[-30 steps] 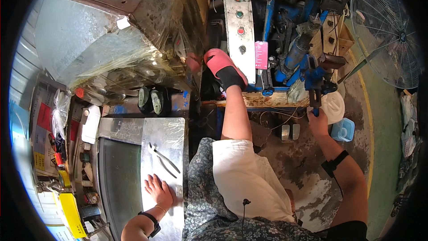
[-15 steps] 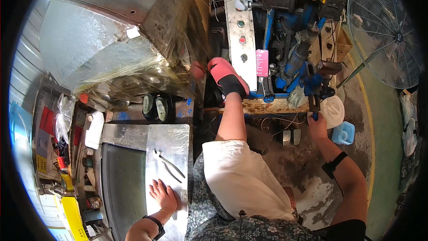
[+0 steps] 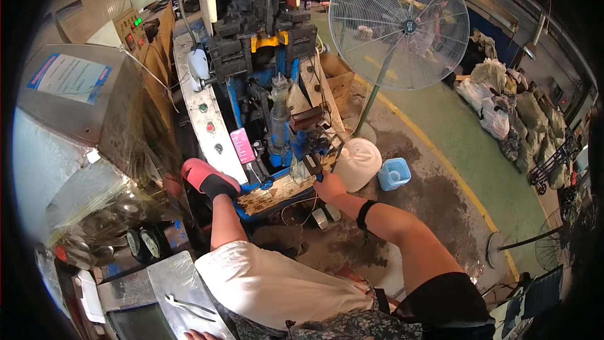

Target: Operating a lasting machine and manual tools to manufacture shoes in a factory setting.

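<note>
My right hand [image 3: 330, 187] is wrapped round the short blue handle of a dark metal tool with a slotted head [image 3: 312, 164], at the near right corner of a blue-framed machine [image 3: 272, 119]. Only the fingertips of my left hand [image 3: 200, 335] show at the lower edge, stretched out and resting on a grey metal plate [image 3: 182, 274]. Just beyond them on that plate lies a pair of pliers [image 3: 189, 305], apart from the fingers. My foot in a red clog [image 3: 204, 173] rests against the machine's left side.
A white jug [image 3: 357, 164] and a blue square tub [image 3: 394, 174] stand on the floor right of my hand. Behind them rises a large pedestal fan [image 3: 402, 25]. Foot pedals [image 3: 321, 217] sit below the machine. A plastic-wrapped metal cabinet [image 3: 69, 107] stands at left.
My view has swung to the right and up, so the machine and fan sit further left and my left hand is mostly out of frame. My right hand keeps its grip on the blue handle.
</note>
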The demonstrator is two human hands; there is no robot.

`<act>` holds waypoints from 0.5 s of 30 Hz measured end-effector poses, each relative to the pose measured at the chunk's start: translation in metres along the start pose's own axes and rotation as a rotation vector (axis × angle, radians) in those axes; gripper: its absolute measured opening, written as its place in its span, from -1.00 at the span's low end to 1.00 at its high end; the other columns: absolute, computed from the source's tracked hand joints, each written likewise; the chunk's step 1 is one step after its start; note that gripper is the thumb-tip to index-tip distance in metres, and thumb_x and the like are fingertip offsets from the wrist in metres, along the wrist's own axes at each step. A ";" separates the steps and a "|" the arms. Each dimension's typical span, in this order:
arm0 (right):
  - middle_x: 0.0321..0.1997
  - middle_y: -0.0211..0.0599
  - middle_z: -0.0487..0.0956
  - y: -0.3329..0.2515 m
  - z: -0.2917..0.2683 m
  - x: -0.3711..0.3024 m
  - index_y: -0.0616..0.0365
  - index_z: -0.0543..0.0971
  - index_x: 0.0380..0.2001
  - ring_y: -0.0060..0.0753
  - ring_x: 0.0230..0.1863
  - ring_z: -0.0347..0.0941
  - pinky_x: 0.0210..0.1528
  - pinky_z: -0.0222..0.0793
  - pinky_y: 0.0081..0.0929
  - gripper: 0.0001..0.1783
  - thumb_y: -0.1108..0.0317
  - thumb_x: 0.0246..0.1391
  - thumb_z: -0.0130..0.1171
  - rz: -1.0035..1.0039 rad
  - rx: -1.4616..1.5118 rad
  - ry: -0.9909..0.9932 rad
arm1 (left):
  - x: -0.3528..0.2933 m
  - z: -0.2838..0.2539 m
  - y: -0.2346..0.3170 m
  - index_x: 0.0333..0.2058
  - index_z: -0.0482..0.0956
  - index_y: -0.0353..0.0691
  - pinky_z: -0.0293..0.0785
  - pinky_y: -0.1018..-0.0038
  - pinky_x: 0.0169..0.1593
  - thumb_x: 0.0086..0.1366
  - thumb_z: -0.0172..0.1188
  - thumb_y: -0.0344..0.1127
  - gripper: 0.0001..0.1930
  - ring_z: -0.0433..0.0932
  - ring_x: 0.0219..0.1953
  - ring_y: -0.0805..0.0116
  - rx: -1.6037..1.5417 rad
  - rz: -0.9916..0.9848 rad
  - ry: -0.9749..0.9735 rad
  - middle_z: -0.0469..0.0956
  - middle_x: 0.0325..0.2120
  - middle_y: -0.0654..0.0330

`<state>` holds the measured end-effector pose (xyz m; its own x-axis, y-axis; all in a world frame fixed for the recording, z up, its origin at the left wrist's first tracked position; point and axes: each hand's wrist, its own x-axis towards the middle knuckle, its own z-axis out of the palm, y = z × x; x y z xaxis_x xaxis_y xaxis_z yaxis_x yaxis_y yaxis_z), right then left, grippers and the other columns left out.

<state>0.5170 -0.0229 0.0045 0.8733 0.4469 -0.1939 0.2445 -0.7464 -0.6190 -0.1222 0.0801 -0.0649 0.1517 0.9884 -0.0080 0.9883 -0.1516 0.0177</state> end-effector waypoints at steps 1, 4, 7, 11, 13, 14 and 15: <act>-0.18 0.15 0.61 -0.001 0.001 0.000 0.34 0.48 0.02 0.09 -0.10 0.55 -0.03 0.47 -0.09 -0.44 0.15 0.03 0.18 0.016 -0.029 0.017 | -0.001 -0.002 -0.003 0.31 0.24 -0.23 -0.04 -0.19 0.33 0.47 -0.21 0.04 -0.40 0.06 0.36 -0.25 0.008 0.010 0.025 0.17 0.33 -0.10; -0.17 0.11 0.62 -0.003 0.002 -0.001 0.29 0.48 0.06 0.08 -0.12 0.56 -0.03 0.48 -0.10 -0.43 0.14 0.04 0.17 -0.020 -0.075 0.044 | 0.002 -0.001 -0.009 0.27 0.30 -0.27 -0.03 -0.24 0.32 0.46 -0.18 -0.04 -0.45 0.13 0.33 -0.26 0.464 0.388 0.075 0.24 0.28 -0.17; -0.18 0.08 0.63 0.001 0.006 0.002 0.27 0.52 -0.03 0.06 -0.11 0.57 -0.02 0.47 -0.09 -0.51 0.14 0.04 0.13 -0.034 -0.106 0.081 | 0.005 0.014 -0.014 0.25 0.33 -0.23 0.15 -0.15 0.27 0.46 -0.11 -0.18 -0.54 0.26 0.28 -0.18 0.272 0.182 0.087 0.26 0.28 -0.10; -0.24 0.15 0.64 0.019 0.026 0.014 0.31 0.59 -0.25 0.07 -0.17 0.61 -0.16 0.54 -0.09 -0.66 0.23 0.08 0.12 -0.038 -0.229 0.105 | 0.009 0.047 -0.021 0.19 0.33 -0.44 -0.10 -0.22 0.34 0.38 -0.01 -0.08 -0.43 0.08 0.33 -0.33 -0.164 0.132 0.352 0.25 0.25 -0.25; -0.23 0.12 0.64 0.034 0.038 0.026 0.29 0.59 -0.24 0.08 -0.15 0.61 -0.14 0.53 -0.10 -0.67 0.22 0.09 0.12 -0.100 -0.177 0.128 | 0.011 0.056 -0.021 0.20 0.31 -0.42 -0.10 -0.20 0.35 0.35 0.04 -0.11 -0.42 0.12 0.31 -0.32 -0.312 0.298 0.451 0.28 0.22 -0.23; -0.22 0.11 0.64 0.044 0.044 0.032 0.29 0.59 -0.23 0.08 -0.14 0.60 -0.13 0.53 -0.11 -0.67 0.21 0.10 0.13 -0.179 -0.219 0.128 | 0.010 0.057 -0.016 0.21 0.31 -0.37 -0.11 -0.17 0.36 0.33 0.08 -0.11 -0.42 0.13 0.30 -0.33 -0.166 0.237 0.559 0.29 0.21 -0.20; -0.21 0.10 0.64 0.056 0.047 0.040 0.28 0.59 -0.23 0.08 -0.12 0.60 -0.12 0.53 -0.12 -0.67 0.21 0.11 0.13 -0.234 -0.334 0.101 | 0.008 0.053 -0.013 0.23 0.30 -0.32 -0.13 -0.17 0.37 0.30 0.10 -0.09 -0.39 0.10 0.33 -0.30 -0.084 0.225 0.567 0.26 0.24 -0.17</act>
<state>0.5457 -0.0235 -0.0735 0.8109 0.5851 0.0082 0.5498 -0.7570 -0.3530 -0.1328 0.0896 -0.1185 0.3013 0.7874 0.5378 0.9250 -0.3783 0.0356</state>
